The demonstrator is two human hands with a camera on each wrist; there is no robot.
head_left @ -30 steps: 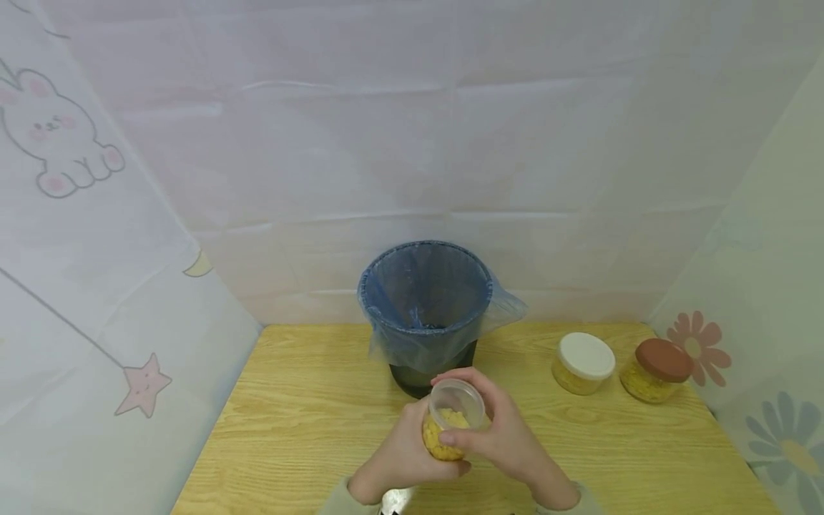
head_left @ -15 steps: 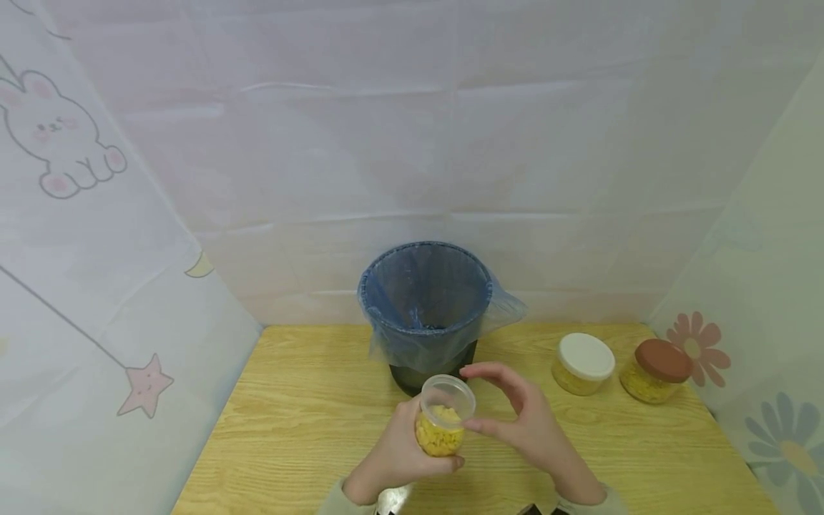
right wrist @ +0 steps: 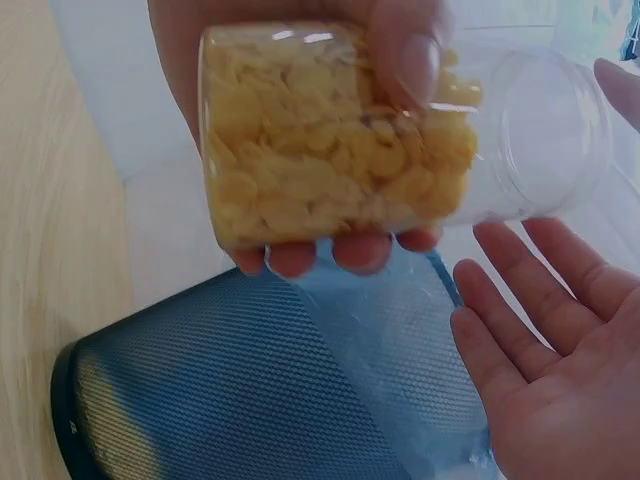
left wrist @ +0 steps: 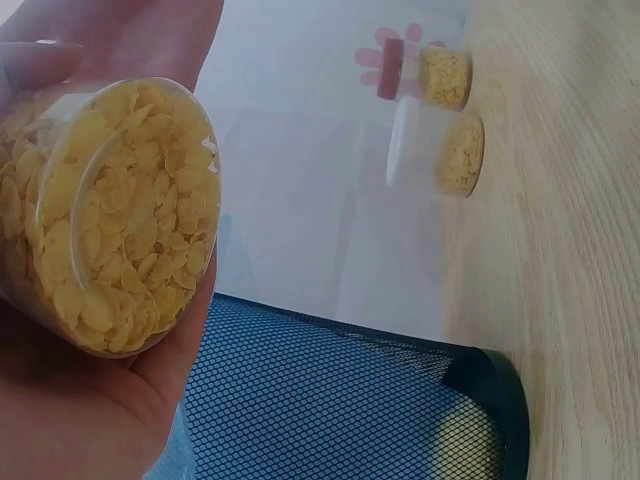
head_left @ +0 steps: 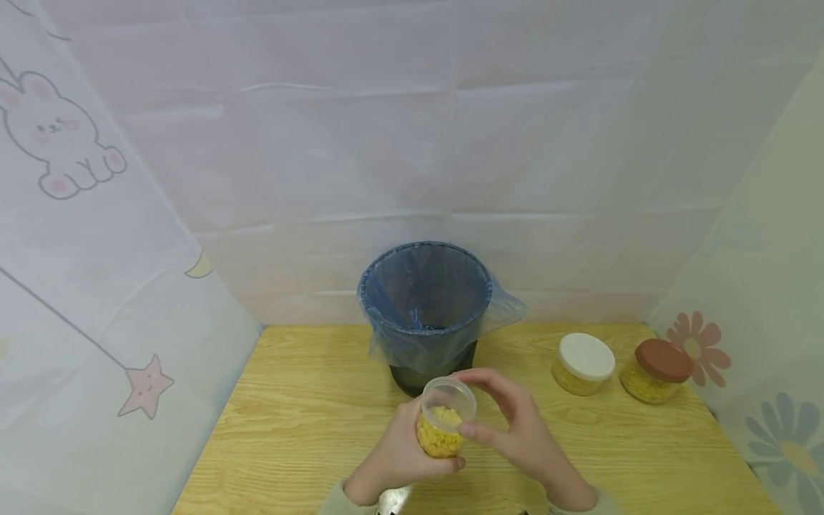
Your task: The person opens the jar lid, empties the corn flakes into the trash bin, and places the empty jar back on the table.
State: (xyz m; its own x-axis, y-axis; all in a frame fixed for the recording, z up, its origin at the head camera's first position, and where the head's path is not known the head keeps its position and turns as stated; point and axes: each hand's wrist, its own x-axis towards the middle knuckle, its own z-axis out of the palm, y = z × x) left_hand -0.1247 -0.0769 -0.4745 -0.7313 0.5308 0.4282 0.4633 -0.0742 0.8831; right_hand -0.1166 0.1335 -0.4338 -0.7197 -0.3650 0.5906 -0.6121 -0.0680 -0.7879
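A clear plastic jar point(head_left: 440, 438) partly filled with yellow flakes is held by my left hand point(head_left: 400, 450) in front of the bin. In the right wrist view the left fingers curl around its flake-filled lower part, thumb across the side. The jar's top is see-through and tilts away from me. My right hand point(head_left: 515, 422) has thumb and index spread on either side of that top, fingertips right at the rim. From the right wrist, the right hand's fingers point(right wrist: 530, 300) look nearly straight beneath the clear end, with the thumb slightly off it.
A dark mesh bin point(left wrist: 330, 400) lined with a blue plastic bag point(head_left: 425, 343) stands behind the hands. At the right rear of the wooden table point(head_left: 296, 429) are a white-lidded jar point(head_left: 584, 363) and a brown-lidded jar point(head_left: 656, 370), both holding yellow flakes. Printed cloth walls surround the table.
The right hand moves off the jar's top to the right, then comes back with its fingertips at the rim. The left hand keeps its hold and shifts slightly left with the jar.
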